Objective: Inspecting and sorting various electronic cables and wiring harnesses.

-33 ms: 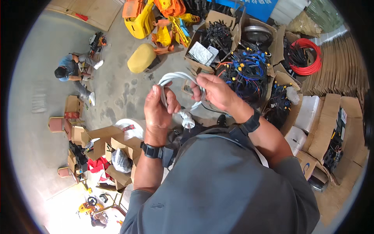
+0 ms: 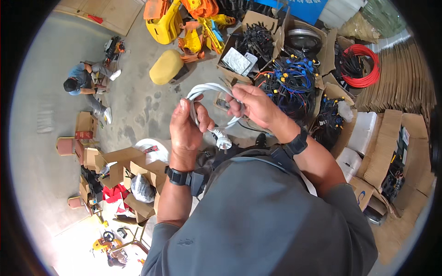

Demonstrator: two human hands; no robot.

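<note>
A white power cable (image 2: pixel 212 86) is wound into a loop in front of my body. Its left side is gripped by my left hand (image 2: pixel 188 120), thumb pressed against the fingers. Across from it, my right hand (image 2: pixel 252 105) pinches the loop's right side between thumb and curled fingers. Below the loop hangs the white plug (image 2: pixel 222 139), its pins pointing down toward my shirt. Part of the cable is hidden behind the fingers of both hands.
Cardboard boxes of dark wiring (image 2: pixel 258 43) and blue wire harnesses (image 2: pixel 294 78) stand ahead right, near a red cable coil (image 2: pixel 368 69). A yellow seat-like piece (image 2: pixel 166 67) lies on the floor. At far left a person (image 2: pixel 85 80) sits low. Opened boxes (image 2: pixel 122 161) crowd the left.
The plug below the loop has turned a little, so its pins show more clearly. Both hands keep their hold on the cable and have hardly moved.
</note>
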